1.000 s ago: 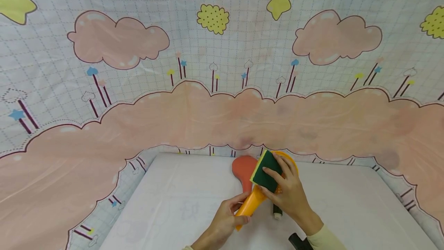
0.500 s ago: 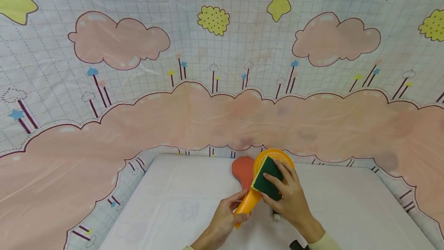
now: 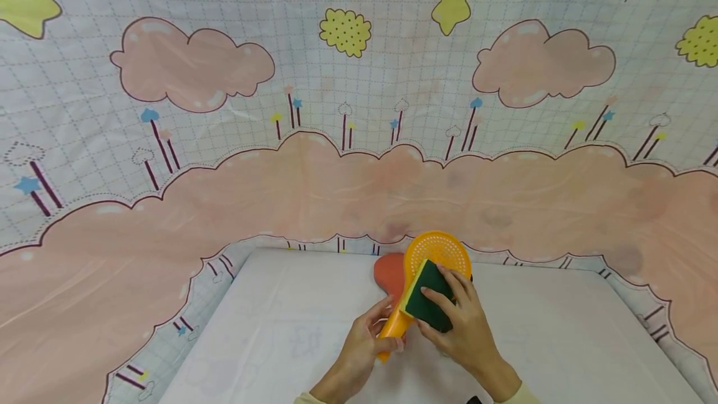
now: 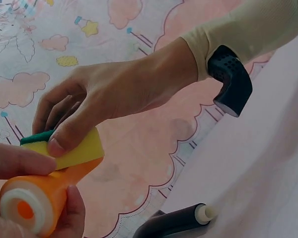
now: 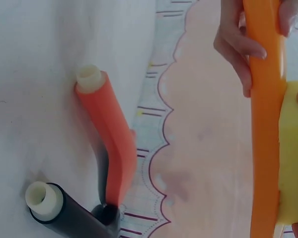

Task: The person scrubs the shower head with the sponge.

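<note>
An orange perforated strainer [image 3: 432, 260], raised off the table, with a green-and-yellow sponge [image 3: 427, 297] pressed against its neck.

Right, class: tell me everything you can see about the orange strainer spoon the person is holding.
The orange strainer spoon looks like glossy plastic: a round head full of small holes and a thick handle whose butt end shows a white ring round an orange centre. It is lifted off the white table, head tilted up and away from the person. The left hand grips the handle, and the right hand presses a green-and-yellow sponge against the lower part of the head.
</note>
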A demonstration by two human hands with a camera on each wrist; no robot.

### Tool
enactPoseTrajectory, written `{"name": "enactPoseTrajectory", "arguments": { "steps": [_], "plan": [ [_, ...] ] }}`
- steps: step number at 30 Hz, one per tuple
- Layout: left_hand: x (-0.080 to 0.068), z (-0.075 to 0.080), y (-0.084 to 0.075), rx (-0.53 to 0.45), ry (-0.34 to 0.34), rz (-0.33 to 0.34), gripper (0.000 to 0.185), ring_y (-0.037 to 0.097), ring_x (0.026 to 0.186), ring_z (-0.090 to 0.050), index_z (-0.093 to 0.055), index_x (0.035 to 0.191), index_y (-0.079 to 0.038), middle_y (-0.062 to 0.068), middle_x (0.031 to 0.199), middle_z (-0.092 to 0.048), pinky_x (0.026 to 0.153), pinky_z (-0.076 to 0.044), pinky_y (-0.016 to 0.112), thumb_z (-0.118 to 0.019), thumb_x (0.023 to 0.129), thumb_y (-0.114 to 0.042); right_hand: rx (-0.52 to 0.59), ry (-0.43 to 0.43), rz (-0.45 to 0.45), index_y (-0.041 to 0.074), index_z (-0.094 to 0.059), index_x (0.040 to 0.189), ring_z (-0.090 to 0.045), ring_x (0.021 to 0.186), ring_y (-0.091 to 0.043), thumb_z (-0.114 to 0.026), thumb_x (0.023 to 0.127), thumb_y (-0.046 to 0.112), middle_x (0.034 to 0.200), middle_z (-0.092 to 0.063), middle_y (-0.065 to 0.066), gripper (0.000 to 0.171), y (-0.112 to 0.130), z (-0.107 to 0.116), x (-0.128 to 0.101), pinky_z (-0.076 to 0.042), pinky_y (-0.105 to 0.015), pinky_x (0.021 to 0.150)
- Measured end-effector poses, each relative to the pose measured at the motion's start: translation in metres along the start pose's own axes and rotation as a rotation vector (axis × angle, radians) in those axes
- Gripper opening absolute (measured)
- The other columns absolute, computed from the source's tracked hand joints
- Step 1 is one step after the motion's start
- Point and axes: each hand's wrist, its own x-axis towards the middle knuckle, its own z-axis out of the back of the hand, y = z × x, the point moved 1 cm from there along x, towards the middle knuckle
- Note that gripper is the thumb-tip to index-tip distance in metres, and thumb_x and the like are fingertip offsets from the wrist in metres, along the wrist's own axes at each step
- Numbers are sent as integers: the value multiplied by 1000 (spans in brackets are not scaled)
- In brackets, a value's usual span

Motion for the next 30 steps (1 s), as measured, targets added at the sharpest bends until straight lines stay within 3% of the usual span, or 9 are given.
{"name": "enactPoseTrajectory", "arguments": {
  "steps": [3, 6, 9, 10, 17, 20, 26, 30],
  "plan": [
    [0, 0, -1, -21, 4, 4, 78, 20, 104, -61, -38, 150, -6, 13, 127, -51, 93, -55, 33, -63, 79, 13, 15, -18, 5, 21, -71, 112, -46, 124, -36, -83, 74, 46, 145, -50, -16, 47, -5, 3, 1, -55, -56, 85],
    [-1, 1, -1, -43, 8, 3, 78, 21, 104, -61, -39, 150, -7, 13, 127, -52, 91, -56, 32, -64, 79, 13, 17, -32, -3, 20, -70, 112, -45, 124, -35, -61, 87, 61, 144, -51, -17, 49, -10, 6, 2, -55, -54, 87],
    [0, 2, -1, -67, 11, -3, 79, 23, 106, -59, -40, 150, -7, 12, 128, -52, 88, -57, 30, -66, 78, 12, 7, -37, -29, 19, -70, 111, -44, 126, -35, -48, 89, 67, 145, -50, -18, 57, -16, 10, 3, -48, -33, 104],
    [0, 3, -1, -74, 14, -6, 79, 23, 107, -59, -40, 150, -6, 13, 128, -52, 87, -57, 29, -67, 78, 12, 7, -42, -35, 19, -70, 111, -44, 126, -35, -48, 89, 67, 144, -50, -19, 58, -18, 12, 3, -42, -25, 108],
    [-1, 3, -4, -128, 37, -24, 78, 23, 106, -60, -40, 148, 0, 14, 135, -53, 85, -58, 29, -66, 76, 13, 1, -81, -80, 15, -71, 110, -44, 125, -38, -50, 87, 69, 143, -51, -21, 62, -28, 18, 5, -39, -25, 111],
    [-1, 3, -4, -158, 57, -15, 78, 21, 104, -61, -40, 147, 1, 16, 140, -52, 85, -58, 27, -66, 75, 13, 27, -96, -86, 13, -71, 111, -43, 126, -39, -51, 87, 68, 143, -50, -22, 62, -29, 17, 5, -19, -10, 111],
    [-1, 5, -2, -209, 68, 0, 77, 19, 96, -67, -43, 145, 0, 15, 134, -54, 87, -57, 29, -66, 73, 15, 29, -89, -107, 15, -71, 112, -44, 126, -37, -52, 86, 68, 143, -51, -21, 62, -28, 14, 3, -37, -21, 108],
    [-1, 4, -1, -224, 59, -22, 76, 19, 93, -67, -43, 146, -1, 15, 136, -54, 87, -57, 30, -66, 75, 14, 45, -98, -116, 14, -71, 111, -44, 127, -38, -53, 86, 68, 144, -49, -20, 62, -26, 12, 2, -34, -20, 109]
  ]
}}
